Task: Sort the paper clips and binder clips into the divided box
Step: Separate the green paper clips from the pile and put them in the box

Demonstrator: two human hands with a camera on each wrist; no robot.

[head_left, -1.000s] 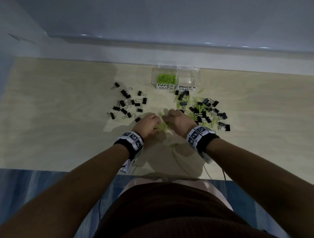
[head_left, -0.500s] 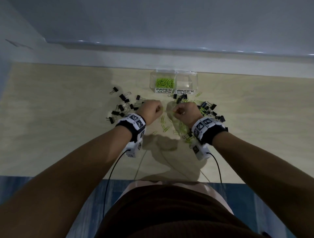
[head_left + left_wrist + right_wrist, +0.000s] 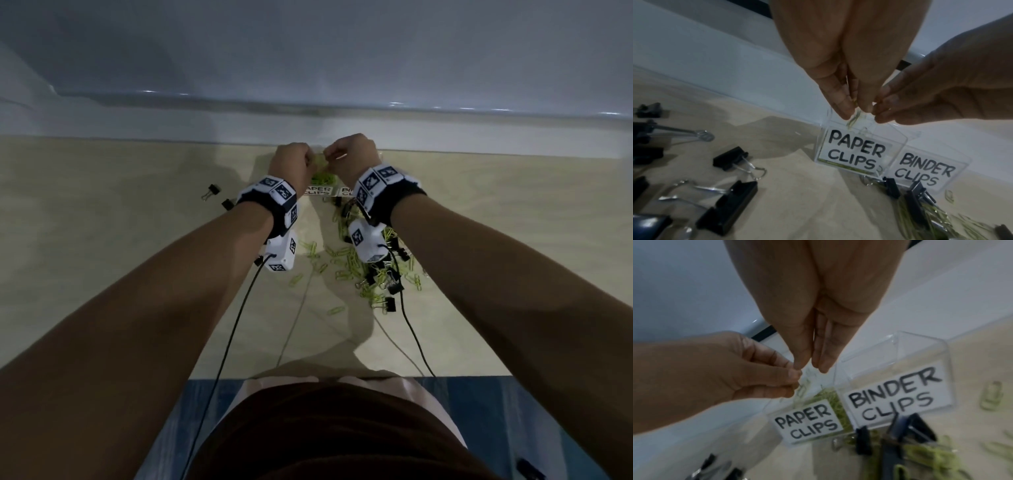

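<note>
Both hands hang over the box's (image 3: 898, 138) left compartment, labelled PAPER CLIPS: left hand (image 3: 840, 68) pinching green paper clips (image 3: 854, 119), right hand (image 3: 816, 318) fingertips together. Binder clips (image 3: 388, 277) lie scattered on the bench (image 3: 102, 219).

Right hand (image 3: 818, 331) fingertips down over clear divided box (image 3: 920, 353), left hand (image 3: 725, 369) pinching green paper clips (image 3: 801, 391)

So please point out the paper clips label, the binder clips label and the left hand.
paper clips label (image 3: 854, 150), left wrist view, middle of the lettering.
binder clips label (image 3: 894, 393), right wrist view, middle of the lettering.
left hand (image 3: 291, 162), head view, its back.
</note>
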